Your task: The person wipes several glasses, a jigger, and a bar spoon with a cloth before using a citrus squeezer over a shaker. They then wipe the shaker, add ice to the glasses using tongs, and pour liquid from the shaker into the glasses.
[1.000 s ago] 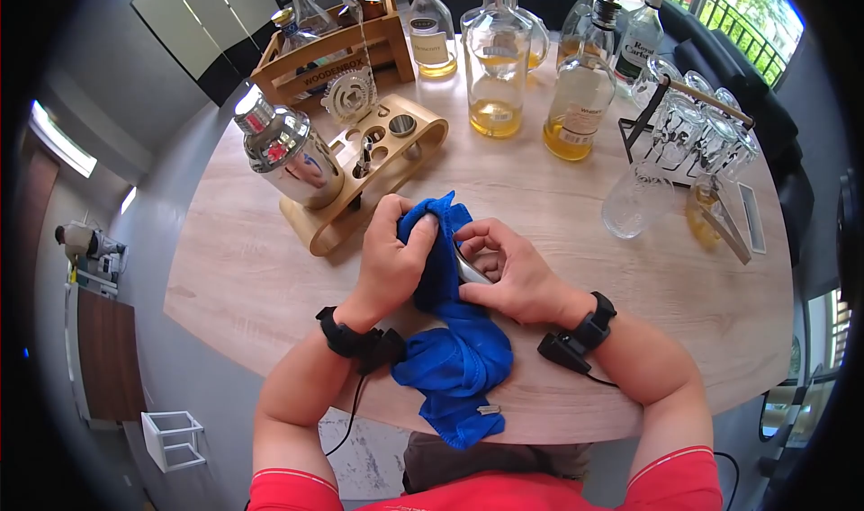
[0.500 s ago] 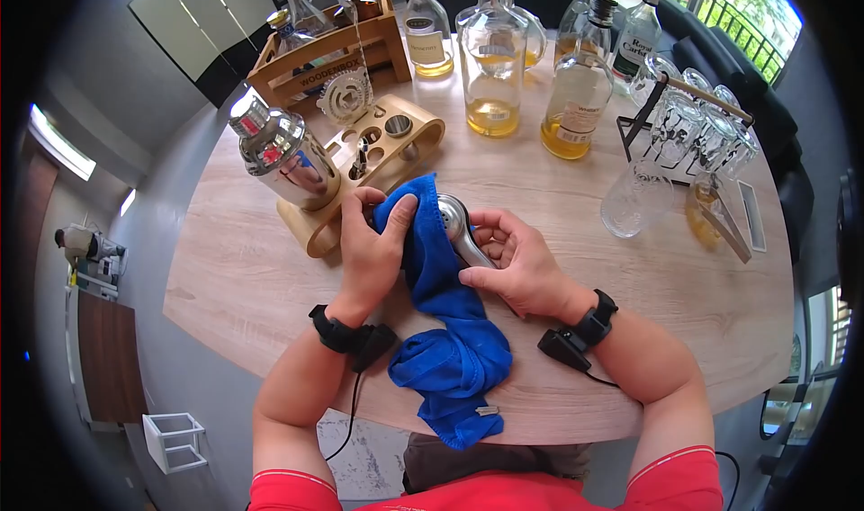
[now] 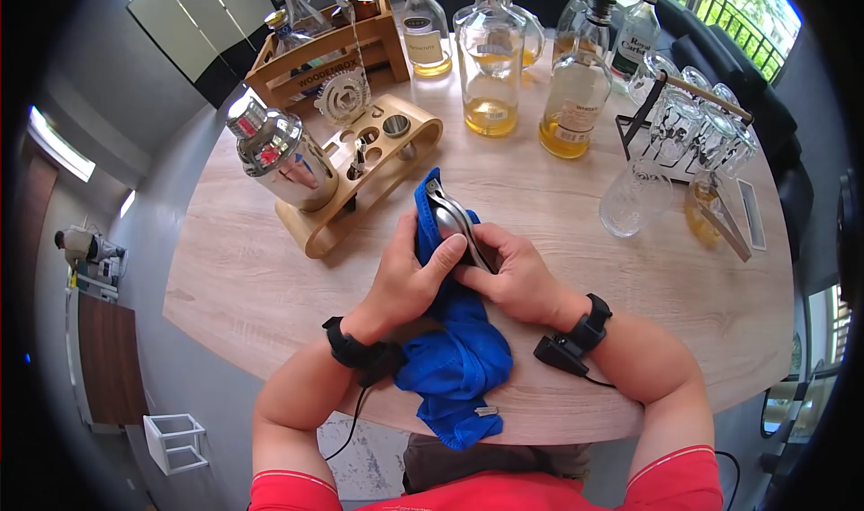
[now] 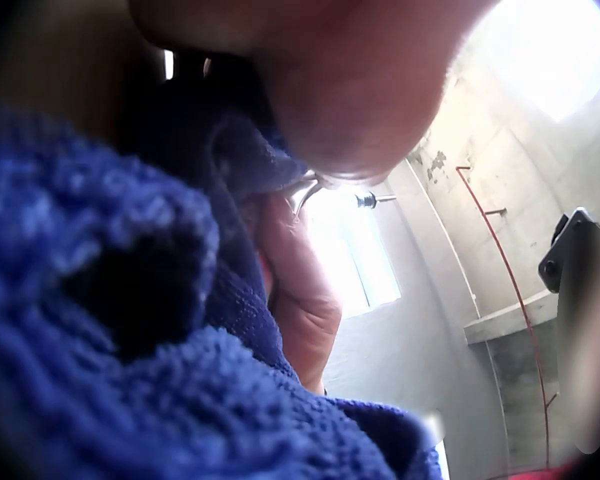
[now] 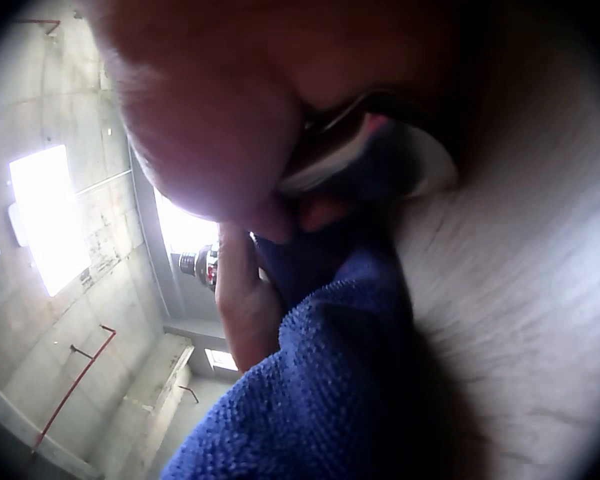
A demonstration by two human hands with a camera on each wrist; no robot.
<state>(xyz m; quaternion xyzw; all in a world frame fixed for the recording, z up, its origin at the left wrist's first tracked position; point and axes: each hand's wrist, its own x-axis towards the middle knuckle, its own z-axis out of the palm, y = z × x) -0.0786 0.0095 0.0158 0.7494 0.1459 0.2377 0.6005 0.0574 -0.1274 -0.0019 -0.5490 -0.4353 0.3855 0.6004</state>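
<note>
A shiny metal tool (image 3: 448, 219) with two long curved arms, perhaps a hand juicer, is held above the table's near half. My left hand (image 3: 407, 273) grips it through a blue cloth (image 3: 461, 349), the thumb lying across the metal. On the other side my right hand (image 3: 519, 275) pinches the tool's lower end between thumb and fingers. The cloth covers the tool's left edge and hangs down into a bunched heap on the table. In the right wrist view the metal (image 5: 420, 165) shows beneath my palm, beside the cloth (image 5: 325, 345).
Left of the hands, a steel shaker (image 3: 292, 165) stands by a wooden bar-tool stand (image 3: 396, 165). Behind are a wooden bottle crate (image 3: 315, 75) and bottles, including a whisky bottle (image 3: 576, 106). A clear glass (image 3: 633, 201) and a rack of hanging glasses (image 3: 675, 124) stand to the right.
The tool has turned more upright and its arms lie closer together. My left hand has shifted its grip, bringing its thumb onto the metal, and the cloth's upper part has moved behind the tool.
</note>
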